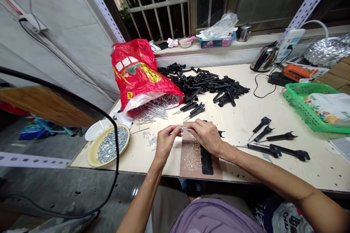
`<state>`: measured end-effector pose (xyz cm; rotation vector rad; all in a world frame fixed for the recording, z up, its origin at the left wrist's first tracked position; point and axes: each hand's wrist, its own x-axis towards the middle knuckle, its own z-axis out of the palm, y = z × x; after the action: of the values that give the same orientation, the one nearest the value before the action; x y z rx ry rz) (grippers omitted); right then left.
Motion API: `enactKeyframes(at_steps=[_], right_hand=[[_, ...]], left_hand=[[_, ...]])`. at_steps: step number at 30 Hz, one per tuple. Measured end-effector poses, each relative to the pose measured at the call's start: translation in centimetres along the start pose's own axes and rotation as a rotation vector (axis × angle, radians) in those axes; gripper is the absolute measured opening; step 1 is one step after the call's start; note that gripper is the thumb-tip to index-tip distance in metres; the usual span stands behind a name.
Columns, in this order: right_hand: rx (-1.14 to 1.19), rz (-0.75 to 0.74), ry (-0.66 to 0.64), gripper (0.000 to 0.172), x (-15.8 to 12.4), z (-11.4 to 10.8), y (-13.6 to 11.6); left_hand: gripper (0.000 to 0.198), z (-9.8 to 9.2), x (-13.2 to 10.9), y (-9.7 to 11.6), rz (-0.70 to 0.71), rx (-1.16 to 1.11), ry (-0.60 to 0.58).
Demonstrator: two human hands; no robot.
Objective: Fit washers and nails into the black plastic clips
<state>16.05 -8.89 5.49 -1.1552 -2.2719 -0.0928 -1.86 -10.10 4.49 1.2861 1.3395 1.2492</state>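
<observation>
My left hand and my right hand meet over the table's near edge, both pinched on a thin metal pin held level between them. Under my right hand lies a black plastic part, only its tip showing. Beneath both hands is a brown speckled mat. To the left a yellow dish holds several small metal pieces, and a few more lie loose beside my left hand.
A red bag spills metal pins at the table's left. A heap of black parts lies behind; several more at right. Green basket, kettle and cable stand far right.
</observation>
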Motion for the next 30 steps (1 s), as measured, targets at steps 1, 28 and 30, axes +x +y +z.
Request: enactKeyframes(at_steps=[1,28,30], right_hand=[[-0.004,-0.012,-0.007,0.019,0.0,-0.1,0.1],[0.221,0.001,-0.183,0.015,-1.1,-0.9,0.9],[0.291,0.028,-0.179,0.018,-1.2,-0.7,1.0]], left_hand=[[0.026,0.0,0.0,0.0,0.010,0.022,-0.009],[0.026,-0.5,0.0,0.2,0.012,0.165,-0.207],[0.027,-0.5,0.1,0.2,-0.002,0.159,-0.216]])
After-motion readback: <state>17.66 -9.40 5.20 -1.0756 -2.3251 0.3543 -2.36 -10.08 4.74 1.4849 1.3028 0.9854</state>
